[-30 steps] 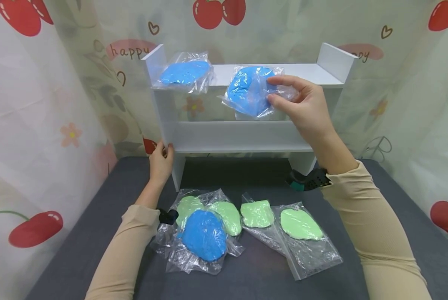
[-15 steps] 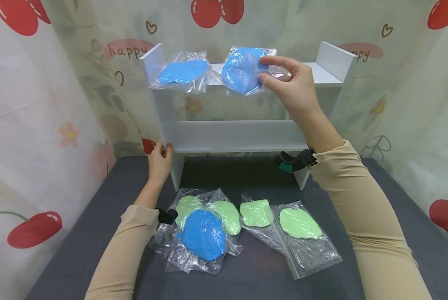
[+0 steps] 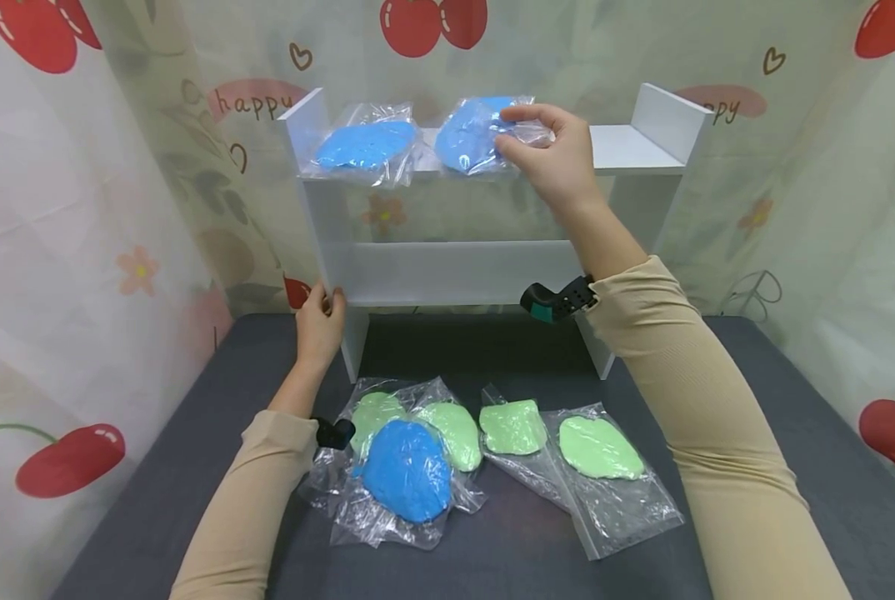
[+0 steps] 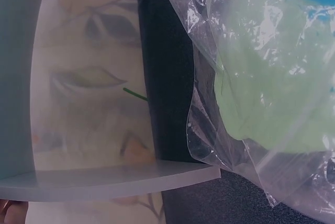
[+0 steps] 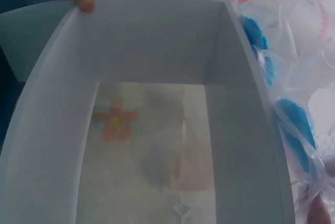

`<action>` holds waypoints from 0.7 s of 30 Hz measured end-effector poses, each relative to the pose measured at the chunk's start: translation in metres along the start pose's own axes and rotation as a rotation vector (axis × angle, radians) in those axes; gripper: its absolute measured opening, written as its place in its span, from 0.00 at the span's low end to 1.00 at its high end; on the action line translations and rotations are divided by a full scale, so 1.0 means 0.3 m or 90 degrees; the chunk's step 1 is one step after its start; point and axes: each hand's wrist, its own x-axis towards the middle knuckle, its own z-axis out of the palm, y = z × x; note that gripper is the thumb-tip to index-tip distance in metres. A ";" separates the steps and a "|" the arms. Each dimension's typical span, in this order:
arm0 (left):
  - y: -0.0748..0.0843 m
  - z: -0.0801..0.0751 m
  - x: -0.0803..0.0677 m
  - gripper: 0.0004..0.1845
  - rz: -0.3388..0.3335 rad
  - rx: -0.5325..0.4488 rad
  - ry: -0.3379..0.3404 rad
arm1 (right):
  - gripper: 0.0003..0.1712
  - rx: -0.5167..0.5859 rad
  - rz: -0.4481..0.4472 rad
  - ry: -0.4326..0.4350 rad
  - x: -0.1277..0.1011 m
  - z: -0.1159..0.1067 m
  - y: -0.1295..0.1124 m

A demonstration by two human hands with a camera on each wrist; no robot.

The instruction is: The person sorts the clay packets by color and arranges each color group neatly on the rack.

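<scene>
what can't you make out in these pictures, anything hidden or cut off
- Right hand: the right wrist view cuts it off at the bottom corner, so its grip on the blue bag shows only from the head view.
- Left hand: the left wrist view shows just a sliver at the bottom edge.
- Leftmost green bag: partly covered by a blue bag lying on top.
- Bag print or seals: too small to tell.

left wrist view cuts off the green bag [image 4: 272, 93]; hands barely show in either wrist cam.
</scene>
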 end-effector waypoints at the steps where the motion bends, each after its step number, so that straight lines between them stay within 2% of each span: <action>1: 0.001 0.000 -0.001 0.22 0.000 -0.001 -0.001 | 0.18 -0.024 -0.001 0.001 0.002 0.005 -0.001; 5: 0.004 -0.001 -0.003 0.22 -0.002 -0.003 -0.001 | 0.18 -0.136 -0.030 0.004 0.012 0.026 0.000; 11: 0.006 0.000 -0.004 0.21 -0.008 -0.005 0.001 | 0.17 -0.274 -0.034 0.010 0.031 0.050 -0.005; 16: 0.007 0.000 -0.005 0.22 -0.007 -0.007 0.003 | 0.18 -0.348 -0.046 0.017 0.043 0.069 -0.007; 21: 0.004 0.001 -0.003 0.20 0.000 -0.009 0.007 | 0.26 -0.387 -0.016 0.023 0.062 0.082 -0.017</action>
